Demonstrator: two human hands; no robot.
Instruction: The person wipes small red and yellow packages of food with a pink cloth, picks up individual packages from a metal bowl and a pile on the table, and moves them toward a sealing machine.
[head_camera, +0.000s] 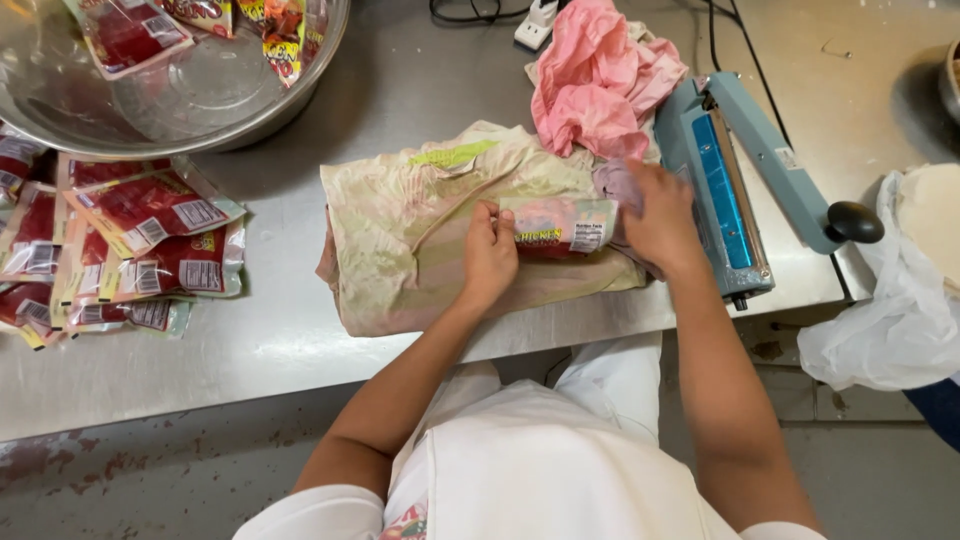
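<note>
Left hand (488, 258) curled, fingers pinching the left end of a small sealed food packet (560, 224). Right hand (660, 218) laid over the packet's right end, fingers bent down on it; whether it grips or only presses, cannot tell. Packet lies flat between the two hands, long side running left to right, resting on a folded, stained pale cloth (420, 230) spread on the steel table (280, 340). Just right of the right hand: a blue-grey heat sealer (715, 170), bar raised at an angle, black knob at its near end. Far side of the hands, touching the cloth's far edge: a crumpled pink rag (595, 80). Well to the left, near the table's left edge: a loose pile of red-filled clear packets (130, 250), overlapping. Far left corner: a large steel bowl (190, 100) with a few more packets inside. Right of the sealer, off the table edge: a white plastic bag (890, 320).
</note>
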